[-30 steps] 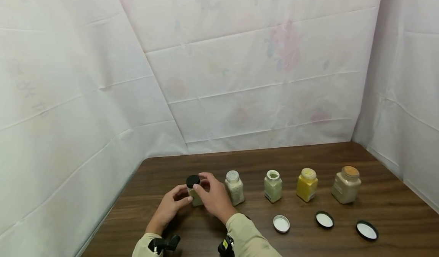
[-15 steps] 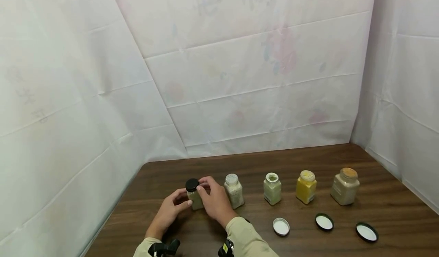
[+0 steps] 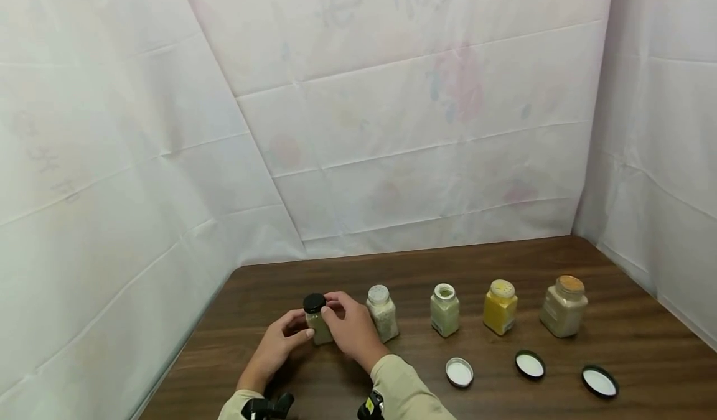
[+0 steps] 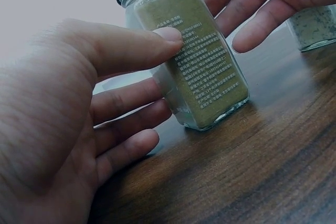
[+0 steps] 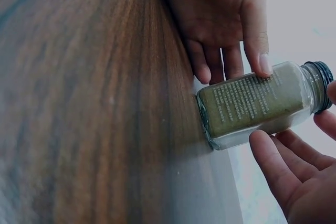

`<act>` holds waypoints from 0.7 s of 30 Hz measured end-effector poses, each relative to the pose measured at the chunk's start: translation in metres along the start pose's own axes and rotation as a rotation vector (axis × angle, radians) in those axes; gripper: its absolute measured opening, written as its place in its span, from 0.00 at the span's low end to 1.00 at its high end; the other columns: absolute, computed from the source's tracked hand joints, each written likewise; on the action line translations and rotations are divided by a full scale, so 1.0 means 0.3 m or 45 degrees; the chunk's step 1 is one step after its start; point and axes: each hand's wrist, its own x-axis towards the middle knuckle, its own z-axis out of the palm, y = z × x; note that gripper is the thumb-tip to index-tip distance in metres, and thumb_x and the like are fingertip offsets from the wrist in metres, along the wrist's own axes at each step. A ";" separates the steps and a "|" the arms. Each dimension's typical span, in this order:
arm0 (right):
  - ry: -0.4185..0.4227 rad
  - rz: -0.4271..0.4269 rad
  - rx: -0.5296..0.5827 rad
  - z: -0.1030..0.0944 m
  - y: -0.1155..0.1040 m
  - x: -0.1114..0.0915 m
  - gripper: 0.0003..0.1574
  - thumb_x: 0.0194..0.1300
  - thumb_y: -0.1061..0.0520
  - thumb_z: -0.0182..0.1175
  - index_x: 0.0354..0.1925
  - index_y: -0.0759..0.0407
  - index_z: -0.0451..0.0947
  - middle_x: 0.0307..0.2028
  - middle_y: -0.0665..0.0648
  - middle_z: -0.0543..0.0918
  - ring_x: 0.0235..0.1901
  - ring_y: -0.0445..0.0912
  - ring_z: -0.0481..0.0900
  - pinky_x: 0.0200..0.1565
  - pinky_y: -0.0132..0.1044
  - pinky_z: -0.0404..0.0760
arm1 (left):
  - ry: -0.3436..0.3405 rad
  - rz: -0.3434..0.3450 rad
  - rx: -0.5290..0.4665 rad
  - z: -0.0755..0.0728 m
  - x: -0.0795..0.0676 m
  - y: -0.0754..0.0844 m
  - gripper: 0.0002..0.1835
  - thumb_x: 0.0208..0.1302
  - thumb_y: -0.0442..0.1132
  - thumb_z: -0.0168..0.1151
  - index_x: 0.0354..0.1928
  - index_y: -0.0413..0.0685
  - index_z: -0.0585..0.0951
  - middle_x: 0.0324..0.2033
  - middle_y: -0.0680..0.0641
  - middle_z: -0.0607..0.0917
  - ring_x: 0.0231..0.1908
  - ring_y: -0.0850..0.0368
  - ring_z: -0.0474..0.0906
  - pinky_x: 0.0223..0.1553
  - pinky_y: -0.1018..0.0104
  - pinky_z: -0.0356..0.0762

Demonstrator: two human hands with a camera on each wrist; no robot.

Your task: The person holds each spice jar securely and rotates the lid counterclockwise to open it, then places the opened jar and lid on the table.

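A square glass spice jar point(image 3: 320, 329) of greenish-brown powder stands upright on the table, its black lid point(image 3: 314, 303) on top. My left hand point(image 3: 274, 346) grips the jar's body from the left. In the left wrist view its thumb lies over the printed label and its fingers are behind the glass. My right hand point(image 3: 354, 334) pinches the lid from the right with thumb and forefinger. Its other fingers point(image 5: 273, 156) spread beside the jar in the right wrist view. Just right of that hand stands a jar of pale flecked seasoning point(image 3: 383, 314) with a white perforated top.
Farther right stand a pale green jar point(image 3: 445, 313), a yellow jar point(image 3: 501, 308) and a wider jar with an orange top point(image 3: 564, 308). Three upturned lids lie in front: one silvery lid point(image 3: 459, 373) and two dark-rimmed ones point(image 3: 529, 365). White cloth point(image 3: 420, 127) hangs behind the table.
My right thumb has shifted slightly rightward at the lid. The head view has tilted a little, so the table sits slightly lower. The jars and loose lids stay in place.
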 end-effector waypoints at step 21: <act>-0.025 -0.033 -0.131 0.023 -0.009 0.000 0.34 0.69 0.39 0.63 0.68 0.49 0.73 0.50 0.51 0.80 0.50 0.50 0.79 0.48 0.45 0.78 | -0.021 -0.018 0.016 -0.003 -0.002 -0.004 0.24 0.64 0.44 0.69 0.61 0.48 0.79 0.53 0.45 0.84 0.53 0.50 0.78 0.53 0.55 0.73</act>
